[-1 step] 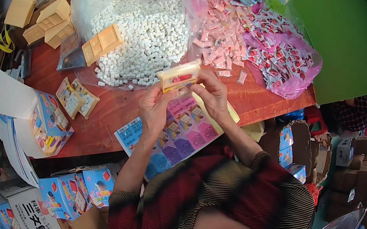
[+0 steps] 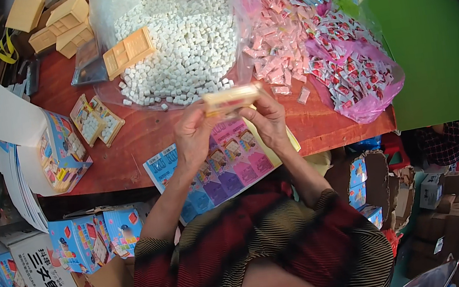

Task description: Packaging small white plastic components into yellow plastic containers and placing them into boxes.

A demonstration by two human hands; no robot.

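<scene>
Between my two hands is a small cream-yellow plastic box (image 2: 232, 97), blurred by motion, its narrow edge turned toward me. My left hand (image 2: 191, 132) grips its left end and my right hand (image 2: 266, 113) its right end, thumbs on the near side. What lies inside it is hard to make out now. Under my hands rests a printed sheet (image 2: 224, 170) in blue, purple and pink with rows of small pictures. To the left, two filled yellow trays (image 2: 99, 123) holding white pieces overlap on the red table (image 2: 134, 151).
A clear bag of white cubes (image 2: 187, 49) lies behind my hands, an empty yellow tray (image 2: 129, 52) on it. Pink packets (image 2: 276, 49) and a pink bag of red-white sachets (image 2: 348, 68) are right. An open display box (image 2: 63, 149) stands left; yellow trays (image 2: 69, 22) pile up far left.
The yellow box has tipped and dropped slightly, so the red item seen inside it earlier barely shows. Both hands keep their grip.
</scene>
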